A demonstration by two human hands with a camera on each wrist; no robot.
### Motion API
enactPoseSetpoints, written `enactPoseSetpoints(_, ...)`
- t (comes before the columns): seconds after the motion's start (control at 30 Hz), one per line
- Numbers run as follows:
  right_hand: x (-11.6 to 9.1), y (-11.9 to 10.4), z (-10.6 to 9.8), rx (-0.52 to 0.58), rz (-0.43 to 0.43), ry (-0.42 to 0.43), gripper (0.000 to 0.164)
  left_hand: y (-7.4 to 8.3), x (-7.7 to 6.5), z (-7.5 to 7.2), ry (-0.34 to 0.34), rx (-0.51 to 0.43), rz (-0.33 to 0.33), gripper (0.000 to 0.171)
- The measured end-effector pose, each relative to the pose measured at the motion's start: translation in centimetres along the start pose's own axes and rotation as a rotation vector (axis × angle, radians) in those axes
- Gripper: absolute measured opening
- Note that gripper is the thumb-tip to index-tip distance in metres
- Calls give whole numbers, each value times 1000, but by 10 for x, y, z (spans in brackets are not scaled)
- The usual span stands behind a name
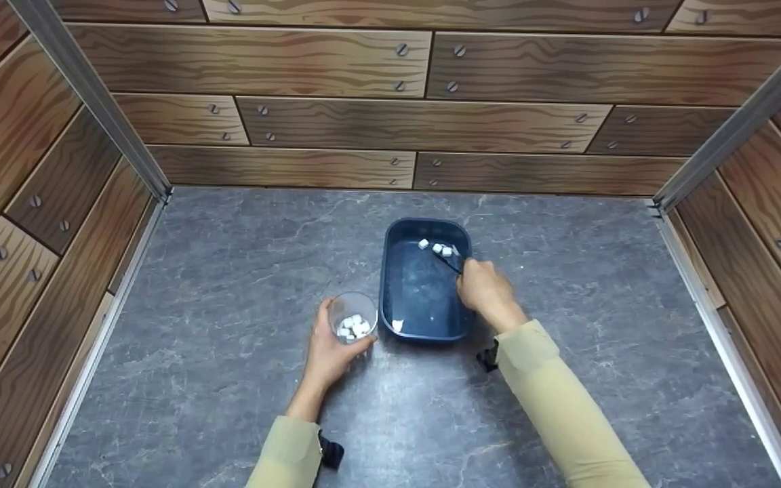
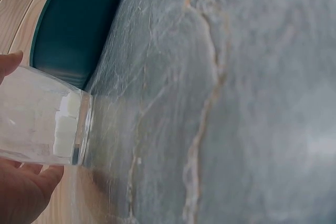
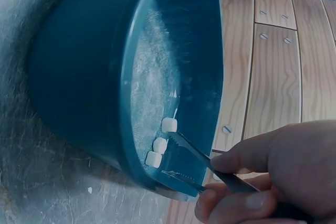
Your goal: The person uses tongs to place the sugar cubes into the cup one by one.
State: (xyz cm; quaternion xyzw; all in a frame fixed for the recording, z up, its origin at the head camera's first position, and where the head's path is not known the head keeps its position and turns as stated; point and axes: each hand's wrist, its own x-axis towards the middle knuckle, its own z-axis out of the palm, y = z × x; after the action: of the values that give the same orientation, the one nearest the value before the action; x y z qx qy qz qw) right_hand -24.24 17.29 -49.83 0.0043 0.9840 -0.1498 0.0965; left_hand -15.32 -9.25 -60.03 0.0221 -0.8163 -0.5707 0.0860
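Observation:
My left hand (image 1: 333, 349) holds a clear plastic cup (image 2: 31, 111) upright on the floor, thumb on one side and fingers on the other. Several white cubes (image 1: 354, 327) lie at the cup's bottom. Just right of it stands a dark blue rectangular bin (image 1: 421, 291). My right hand (image 1: 489, 288), at the bin's right rim, grips black tweezers (image 3: 197, 153) with toothed tips. They reach into the bin's far end with the tips apart. Three white cubes (image 3: 160, 145) lie by the tips; none is plainly pinched.
Another white piece (image 1: 397, 325) lies in the bin's near left corner. Grey marbled floor (image 1: 255, 257) surrounds bin and cup. Wood-patterned panels (image 1: 336, 122) stand behind and at both sides, with metal rails (image 1: 709, 305) along the edges.

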Motion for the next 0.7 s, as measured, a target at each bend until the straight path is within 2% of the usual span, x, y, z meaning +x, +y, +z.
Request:
enactPoseSetpoints(0.47, 7, -4, 4, -24, -9, 30, 25, -2, 0, 0, 8, 7, 21, 102)
enactPoseSetpoints(0.7, 10, -5, 5, -47, -10, 35, 24, 0, 0, 0, -14, 10, -27, 102)
